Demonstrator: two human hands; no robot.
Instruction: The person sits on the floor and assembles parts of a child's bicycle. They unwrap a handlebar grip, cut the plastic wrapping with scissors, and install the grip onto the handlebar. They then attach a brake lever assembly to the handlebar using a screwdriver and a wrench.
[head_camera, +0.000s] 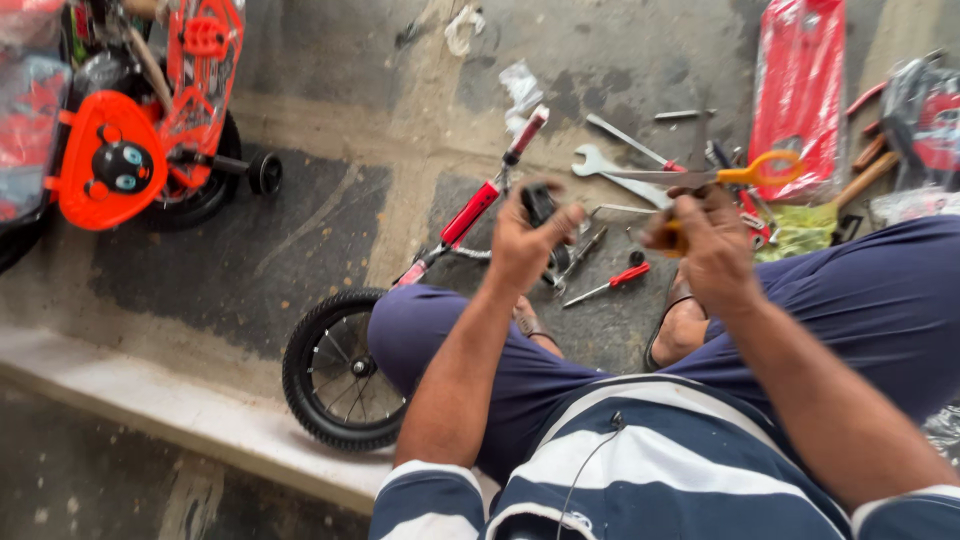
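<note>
Small black part (538, 203) gripped in raised left hand (522, 243), right hand (708, 243) curled around yellow-handled tool (672, 238), forearms angled forward over knees

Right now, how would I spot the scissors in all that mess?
Look past the right hand to the tools scattered on the concrete floor. Beside the red plastic package lie the scissors, next to a silver spanner; only they have yellow-orange loop handles.

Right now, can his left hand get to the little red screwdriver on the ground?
Probably yes. The red screwdriver lies bare just below the left hand, nothing between, but that hand already grips a small black part.
</note>
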